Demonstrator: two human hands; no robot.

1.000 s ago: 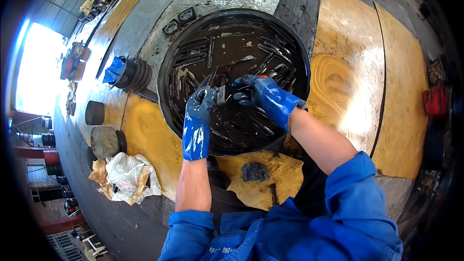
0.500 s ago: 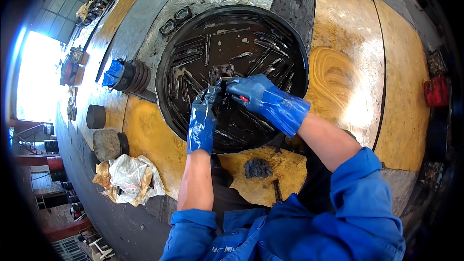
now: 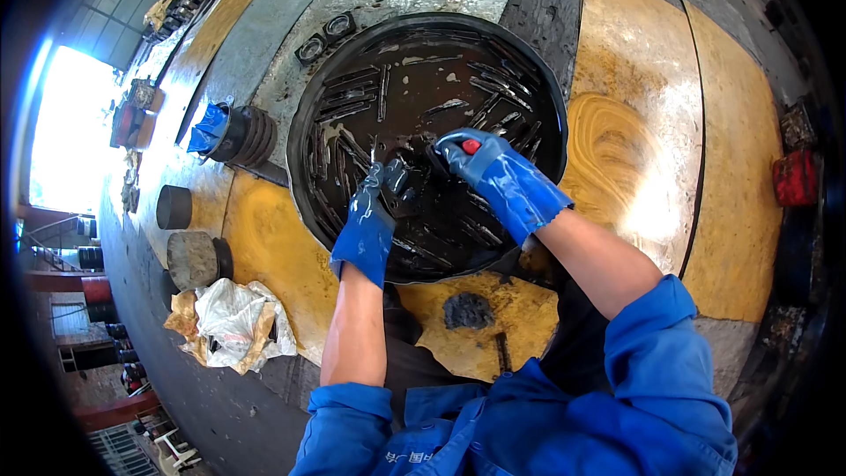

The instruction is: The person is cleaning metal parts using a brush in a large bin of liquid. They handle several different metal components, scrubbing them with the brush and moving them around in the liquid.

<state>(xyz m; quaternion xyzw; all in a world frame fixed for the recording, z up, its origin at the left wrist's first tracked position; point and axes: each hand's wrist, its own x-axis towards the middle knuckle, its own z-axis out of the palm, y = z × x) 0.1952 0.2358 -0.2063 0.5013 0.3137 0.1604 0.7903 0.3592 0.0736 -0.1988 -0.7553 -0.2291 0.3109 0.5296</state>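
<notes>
Both hands work inside a round black basin point(image 3: 304, 176) of dark oily liquid that sits on a stained yellow and grey counter point(image 3: 634, 150). The left hand point(image 3: 368, 216), in a wet blue glove, has its grip closed on a small dark metal part point(image 3: 401, 189) near the basin's middle. The right hand point(image 3: 493, 178), gloved the same, holds a red-handled tool point(image 3: 470, 146) in a tight grip, touching that part. Many thin dark metal strips point(image 3: 352, 97) lie in the liquid around the hands. Left of the basin stand a stack of dark rings point(image 3: 251, 137) with a blue rag, two short cylinders point(image 3: 189, 256) and a crumpled bag point(image 3: 233, 322). A red object point(image 3: 796, 178) sits at the far right.
</notes>
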